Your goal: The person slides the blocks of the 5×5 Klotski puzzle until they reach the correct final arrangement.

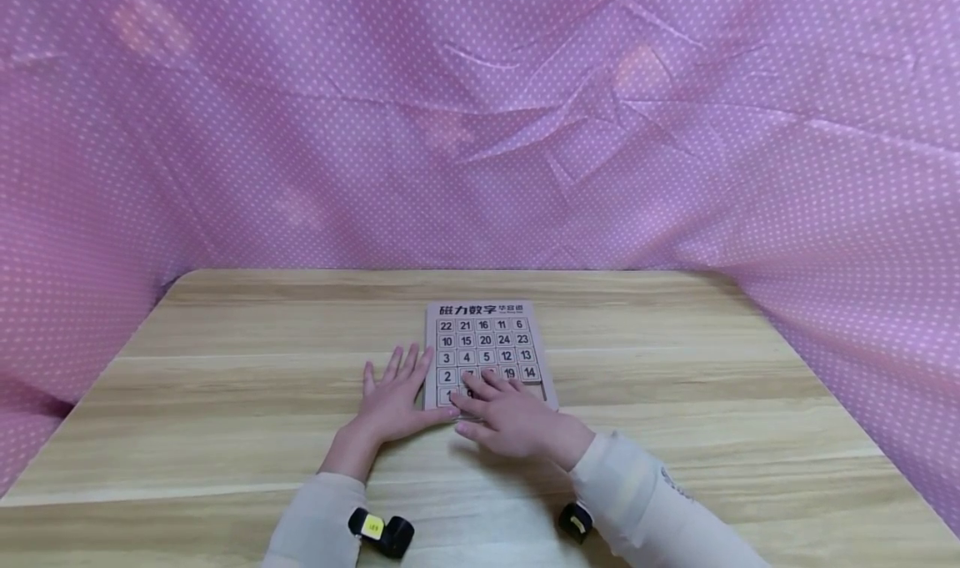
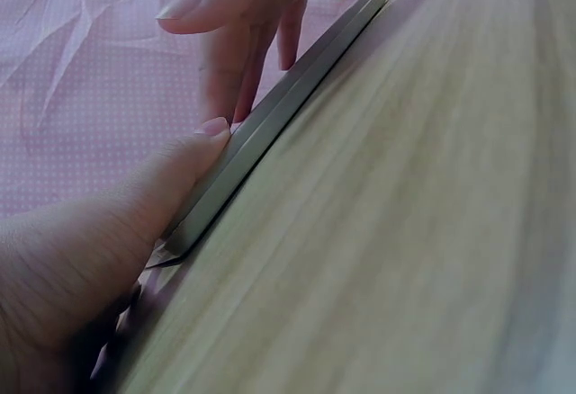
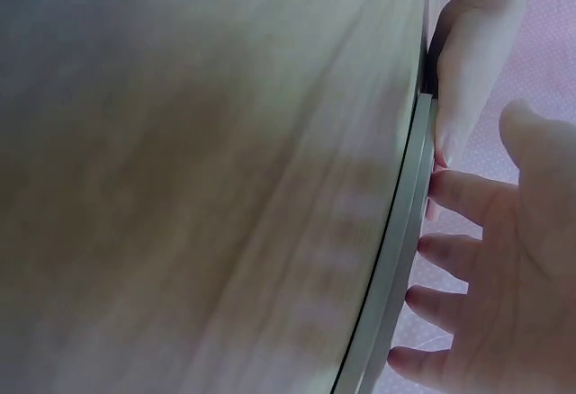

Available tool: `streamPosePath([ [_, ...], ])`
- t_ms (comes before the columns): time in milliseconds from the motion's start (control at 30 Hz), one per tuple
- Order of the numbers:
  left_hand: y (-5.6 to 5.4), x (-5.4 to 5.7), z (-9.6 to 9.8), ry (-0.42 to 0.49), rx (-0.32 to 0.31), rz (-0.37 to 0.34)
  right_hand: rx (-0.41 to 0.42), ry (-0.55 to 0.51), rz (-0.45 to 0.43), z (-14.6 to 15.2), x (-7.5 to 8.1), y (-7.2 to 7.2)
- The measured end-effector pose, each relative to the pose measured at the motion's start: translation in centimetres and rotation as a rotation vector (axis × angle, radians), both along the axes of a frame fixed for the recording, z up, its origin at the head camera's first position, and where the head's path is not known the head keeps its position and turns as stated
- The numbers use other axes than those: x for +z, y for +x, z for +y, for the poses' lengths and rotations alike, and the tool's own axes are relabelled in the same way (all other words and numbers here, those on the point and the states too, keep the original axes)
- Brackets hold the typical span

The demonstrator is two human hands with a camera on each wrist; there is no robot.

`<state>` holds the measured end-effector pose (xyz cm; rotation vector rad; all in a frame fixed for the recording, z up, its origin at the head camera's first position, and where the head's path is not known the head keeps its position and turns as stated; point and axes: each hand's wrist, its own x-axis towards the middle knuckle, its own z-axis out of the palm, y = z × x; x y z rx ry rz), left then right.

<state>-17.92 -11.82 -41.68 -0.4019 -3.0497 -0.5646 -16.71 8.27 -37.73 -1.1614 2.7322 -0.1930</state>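
A flat number sliding puzzle (image 1: 431,334) lies on the table, with printed Chinese characters across its top and rows of square numbered tiles (image 1: 486,340). Along its left side my left hand (image 1: 393,403) rests with fingers spread, the thumb lying at the near left corner. The left wrist view shows that thumb (image 2: 193,156) on the board's near edge. My right hand (image 1: 517,418) reaches over the lower rows, its extended fingertips touching tiles and hiding several. In the right wrist view, the fingers (image 3: 450,255) come down onto the board separately. A gap without a tile (image 1: 536,391) shows at the lower right.
The light wood-grain table (image 1: 225,368) extends around the puzzle on all sides. Pink dotted cloth (image 1: 480,134) hangs behind the table and along both sides. Black wrist devices (image 1: 396,537) sit at both pale sleeves.
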Motion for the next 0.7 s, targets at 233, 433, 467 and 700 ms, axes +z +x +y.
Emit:
streamPosePath([
  [233,-0.1,-0.1,0.1,0.002,0.005,0.001,0.005,-0.002,0.0,0.6,0.1,0.0],
  [433,0.0,-0.1,0.2,0.006,0.007,-0.001,0.0,-0.024,-0.01,1.5,0.0,-0.1],
  [467,0.0,-0.1,0.2,0.005,0.008,-0.001,-0.003,-0.03,-0.016,1.7,0.0,-0.1],
  [700,0.0,-0.1,0.2,0.01,0.009,0.002,-0.02,-0.057,-0.035,2.5,-0.1,-0.2],
])
